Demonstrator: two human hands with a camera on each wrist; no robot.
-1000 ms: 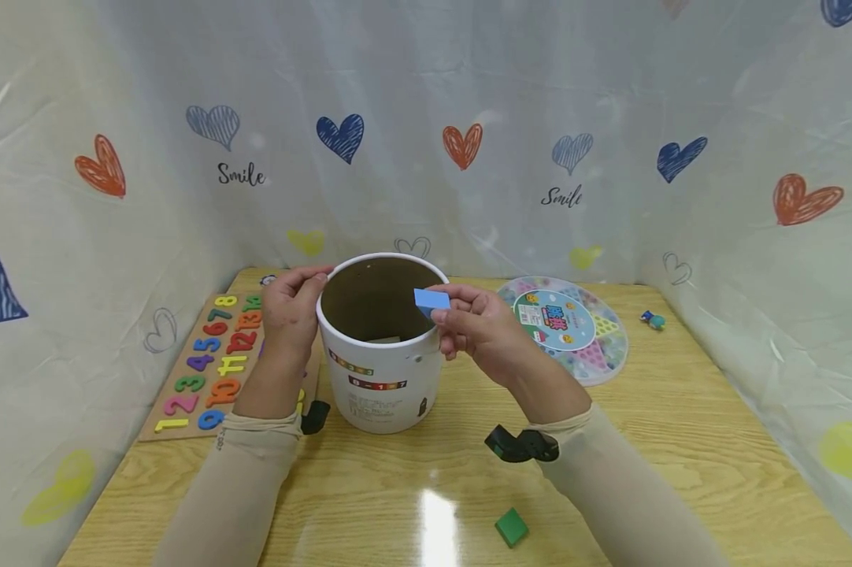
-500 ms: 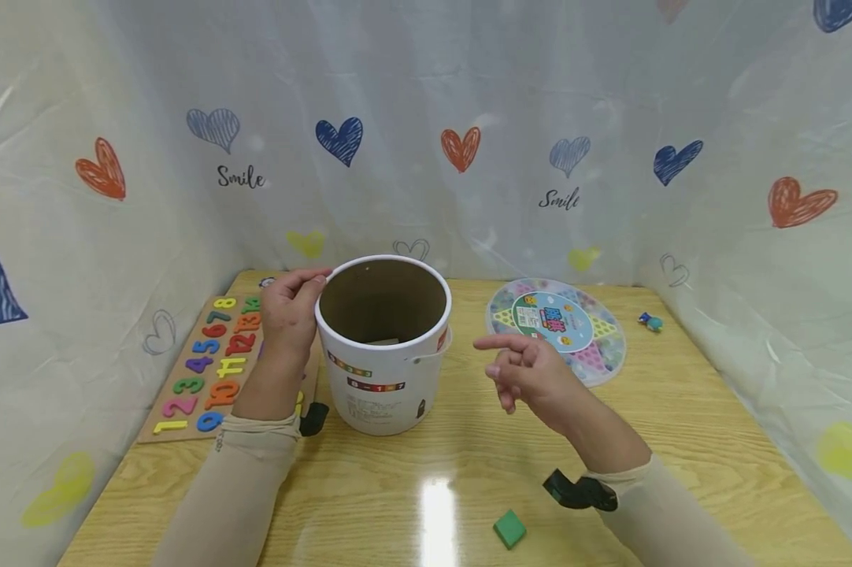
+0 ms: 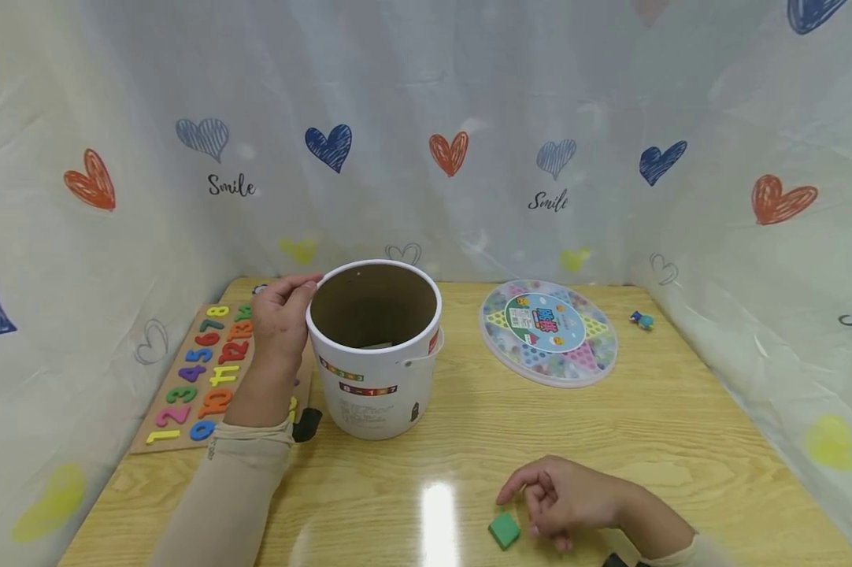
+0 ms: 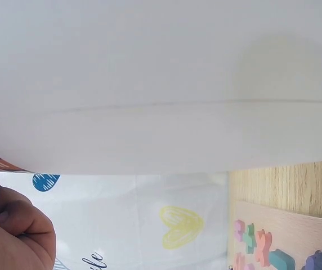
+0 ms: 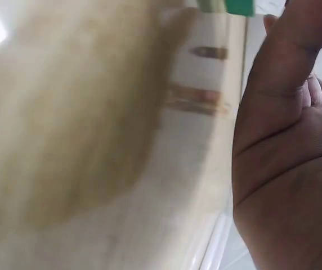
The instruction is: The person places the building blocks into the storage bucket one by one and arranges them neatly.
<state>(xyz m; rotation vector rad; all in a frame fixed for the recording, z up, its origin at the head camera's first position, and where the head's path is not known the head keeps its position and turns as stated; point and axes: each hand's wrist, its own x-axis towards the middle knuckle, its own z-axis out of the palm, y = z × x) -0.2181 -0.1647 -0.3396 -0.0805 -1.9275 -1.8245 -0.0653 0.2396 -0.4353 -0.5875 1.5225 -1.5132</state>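
Note:
A white bucket (image 3: 376, 405) with printed number strips stands upright on the table, its mouth toward me and a pale piece lying at its bottom. My left hand (image 3: 279, 319) grips the bucket's rim on the left side. In the left wrist view the bucket's white wall (image 4: 161, 84) fills the upper part, with the curled fingers (image 4: 20, 219) at lower left. My right hand (image 3: 568, 496) hovers low at the front, fingers loosely bent and holding nothing. Just left of its fingertips lies a green block (image 3: 504, 531); the right wrist view catches the block (image 5: 240, 7) at its top edge.
A wooden number board (image 3: 185, 378) with colourful digits lies left of the bucket, partly behind the left arm. Back right on the table (image 3: 681, 441) rests a round Chinese checkers board (image 3: 550, 335). A small blue-green toy (image 3: 642, 320) sits farther right. Printed curtains enclose the table.
The blue block left my right hand at the bucket's mouth and is out of sight. That hand has come down and toward me to the green block. My left hand stays on the rim.

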